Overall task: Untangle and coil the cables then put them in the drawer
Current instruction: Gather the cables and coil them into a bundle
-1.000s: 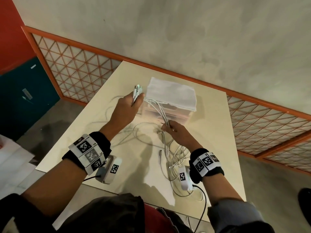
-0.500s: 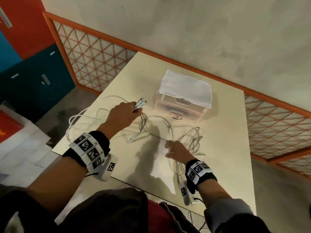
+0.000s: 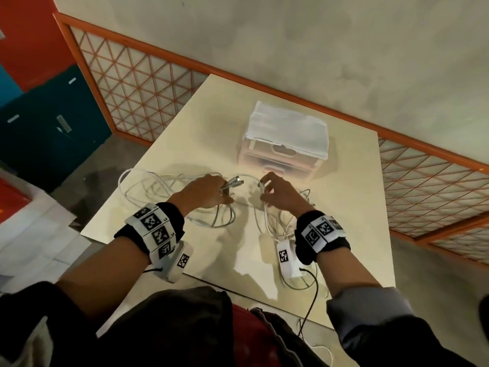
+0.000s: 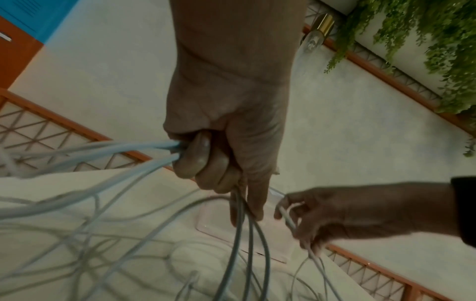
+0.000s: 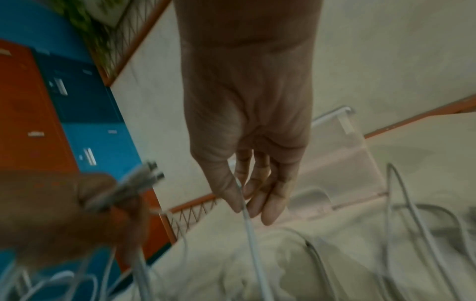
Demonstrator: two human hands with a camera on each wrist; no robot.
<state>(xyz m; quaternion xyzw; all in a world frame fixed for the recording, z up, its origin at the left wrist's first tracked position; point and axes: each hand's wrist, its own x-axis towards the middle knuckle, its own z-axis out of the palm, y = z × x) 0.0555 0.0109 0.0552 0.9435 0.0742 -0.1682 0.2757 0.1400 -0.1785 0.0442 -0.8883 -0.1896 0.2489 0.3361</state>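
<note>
Cables [image 3: 169, 189] lie tangled on the desk [image 3: 344, 181], near the drawer unit [image 3: 285, 149]. Left hand [image 3: 203, 192] fingers grip several cable ends; right hand [image 3: 280, 194] fingers pinch one cable end

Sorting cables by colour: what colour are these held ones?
White cables, plainest in the head view.
</note>
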